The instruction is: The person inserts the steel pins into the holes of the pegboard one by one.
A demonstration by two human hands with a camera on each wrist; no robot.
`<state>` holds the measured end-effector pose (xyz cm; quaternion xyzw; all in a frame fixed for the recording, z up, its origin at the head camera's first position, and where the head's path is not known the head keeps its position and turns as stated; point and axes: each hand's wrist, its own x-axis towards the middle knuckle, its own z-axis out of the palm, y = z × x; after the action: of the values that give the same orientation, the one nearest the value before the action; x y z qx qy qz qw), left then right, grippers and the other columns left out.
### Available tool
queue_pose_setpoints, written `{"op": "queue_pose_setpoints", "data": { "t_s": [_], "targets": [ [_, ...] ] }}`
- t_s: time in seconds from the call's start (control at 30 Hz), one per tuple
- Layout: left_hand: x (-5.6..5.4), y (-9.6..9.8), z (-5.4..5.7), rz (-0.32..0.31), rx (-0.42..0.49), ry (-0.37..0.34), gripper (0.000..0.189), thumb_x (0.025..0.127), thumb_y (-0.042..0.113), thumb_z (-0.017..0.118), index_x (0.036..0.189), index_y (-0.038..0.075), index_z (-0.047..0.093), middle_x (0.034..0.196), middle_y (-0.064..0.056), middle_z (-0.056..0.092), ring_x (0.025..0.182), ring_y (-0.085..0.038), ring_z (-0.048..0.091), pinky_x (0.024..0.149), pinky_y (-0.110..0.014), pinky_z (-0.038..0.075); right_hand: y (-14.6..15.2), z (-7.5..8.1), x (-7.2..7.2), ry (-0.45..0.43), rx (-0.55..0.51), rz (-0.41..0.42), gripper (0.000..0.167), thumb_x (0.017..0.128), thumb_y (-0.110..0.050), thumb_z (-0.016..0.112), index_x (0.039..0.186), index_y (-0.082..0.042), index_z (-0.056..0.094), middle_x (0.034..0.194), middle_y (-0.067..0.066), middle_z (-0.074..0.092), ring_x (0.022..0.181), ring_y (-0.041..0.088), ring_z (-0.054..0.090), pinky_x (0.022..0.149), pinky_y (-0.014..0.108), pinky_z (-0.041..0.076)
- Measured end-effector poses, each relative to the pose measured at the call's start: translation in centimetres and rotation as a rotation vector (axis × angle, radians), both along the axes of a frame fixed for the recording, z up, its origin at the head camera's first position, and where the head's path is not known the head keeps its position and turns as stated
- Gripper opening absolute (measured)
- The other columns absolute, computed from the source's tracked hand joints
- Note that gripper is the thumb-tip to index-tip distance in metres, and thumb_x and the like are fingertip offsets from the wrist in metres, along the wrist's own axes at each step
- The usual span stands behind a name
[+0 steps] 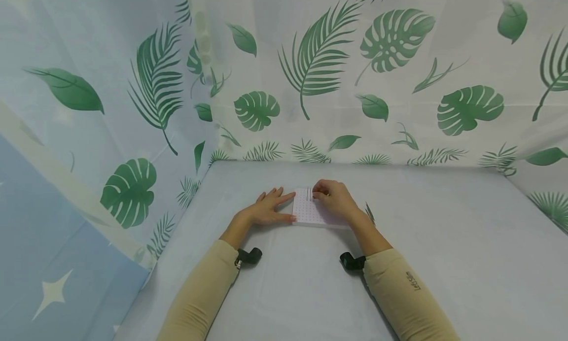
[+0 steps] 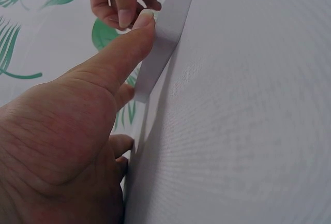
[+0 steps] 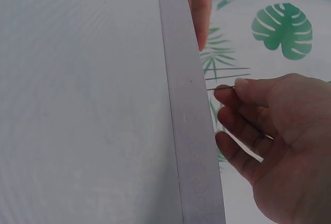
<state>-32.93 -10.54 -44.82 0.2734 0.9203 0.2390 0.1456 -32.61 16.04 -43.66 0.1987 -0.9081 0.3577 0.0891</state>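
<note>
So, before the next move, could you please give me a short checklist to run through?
1. White board steadied: ok, the left hand touches its left edge.
2. Thin stick in hand: ok, the right hand pinches it.
3. Two other sticks standing: ok, both rise from the board near the pinched one.
4. Pinched stick's lower end seated in the board: cannot tell, too small to see.
5. Number of thin dark pieces lying right of the board: cannot tell, they blur together.
</note>
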Motion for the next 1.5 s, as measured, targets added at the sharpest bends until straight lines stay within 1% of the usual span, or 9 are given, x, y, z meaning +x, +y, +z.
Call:
{"op": "queue_pose_setpoints", "data": {
  "t_s": [0.13,0.37,0.6,0.9,1.1,1.2,1.3,1.4,1.5],
  "targets": [
    [0.0,0.0,-0.1,0.002,-0.007,-0.002,0.088,0.094,0.067,0.063,0.166,0.034,0.025,0.176,-0.015,0.005,0.164,-0.033,-0.002,0.130,-0.056,-0.006,-0.2,0.0,0.1,0.018,0.029,-0.013,0.008,0.099,-0.010,0.070,0.105,-0.006,0.075,0.093,0.006,0.077,0.084,0.021,0.067,0.079,0.042,0.055],
    [0.0,-0.1,-0.2,0.005,-0.002,0.009,0.087,0.094,0.066,0.063,0.166,0.034,0.027,0.175,-0.016,0.006,0.164,-0.034,-0.001,0.130,-0.056,-0.006,-0.7,0.1,0.2,0.038,0.070,-0.059,0.004,0.098,-0.013,0.073,0.100,-0.009,0.072,0.088,0.005,0.076,0.077,0.019,0.064,0.074,0.039,0.052],
    [0.0,-0.2,-0.5,0.011,-0.017,0.004,0.087,0.094,0.068,0.062,0.166,0.035,0.025,0.176,-0.014,0.005,0.164,-0.032,-0.003,0.130,-0.056,-0.006,-0.9,0.1,0.3,0.058,0.101,-0.063,0.005,0.097,-0.013,0.074,0.097,-0.009,0.071,0.083,0.003,0.073,0.072,0.017,0.060,0.068,0.036,0.048],
    [-0.1,-0.2,-0.5,0.014,-0.015,0.011,0.087,0.094,0.068,0.062,0.166,0.035,0.025,0.176,-0.014,0.005,0.164,-0.032,-0.002,0.130,-0.056,-0.006,-1.1,0.2,0.3,0.061,0.110,-0.069,0.005,0.097,-0.012,0.073,0.098,-0.008,0.070,0.086,0.005,0.075,0.074,0.018,0.061,0.070,0.037,0.049],
    [-0.1,-0.2,-0.6,0.006,-0.013,0.011,0.087,0.094,0.068,0.061,0.166,0.036,0.024,0.176,-0.014,0.005,0.164,-0.032,-0.003,0.130,-0.056,-0.006,-0.9,0.1,0.3,0.003,0.081,-0.059,0.006,0.097,-0.010,0.072,0.100,-0.006,0.073,0.086,0.006,0.073,0.076,0.020,0.061,0.072,0.037,0.050],
    [-0.1,-0.1,-0.6,0.004,-0.008,0.013,0.087,0.094,0.069,0.061,0.166,0.037,0.024,0.176,-0.014,0.005,0.164,-0.032,-0.003,0.130,-0.055,-0.007,-0.7,0.2,0.3,-0.032,0.074,-0.055,0.009,0.096,-0.010,0.073,0.103,-0.005,0.074,0.090,0.008,0.074,0.081,0.022,0.065,0.076,0.040,0.054],
    [-0.2,-0.1,-0.5,0.004,-0.005,0.014,0.087,0.094,0.070,0.061,0.166,0.037,0.025,0.176,-0.014,0.005,0.164,-0.032,-0.003,0.130,-0.055,-0.007,-0.4,0.5,0.3,-0.068,0.072,-0.050,0.015,0.095,-0.012,0.074,0.107,-0.003,0.074,0.097,0.011,0.076,0.089,0.025,0.069,0.083,0.044,0.057],
    [-0.2,0.0,-0.5,0.008,-0.011,0.011,0.088,0.093,0.070,0.061,0.166,0.037,0.025,0.176,-0.013,0.005,0.164,-0.031,-0.003,0.131,-0.054,-0.007,-0.1,0.9,0.3,-0.110,0.066,-0.048,0.021,0.095,-0.014,0.074,0.112,-0.002,0.073,0.102,0.013,0.077,0.095,0.027,0.071,0.088,0.047,0.058],
    [-0.2,0.0,-0.6,0.014,-0.018,0.008,0.088,0.093,0.070,0.062,0.166,0.037,0.025,0.176,-0.013,0.005,0.164,-0.031,-0.003,0.131,-0.054,-0.007,0.5,1.3,0.3,-0.131,0.062,-0.044,0.024,0.096,-0.016,0.074,0.115,-0.001,0.073,0.105,0.014,0.077,0.099,0.029,0.071,0.091,0.048,0.057]
  ]
}}
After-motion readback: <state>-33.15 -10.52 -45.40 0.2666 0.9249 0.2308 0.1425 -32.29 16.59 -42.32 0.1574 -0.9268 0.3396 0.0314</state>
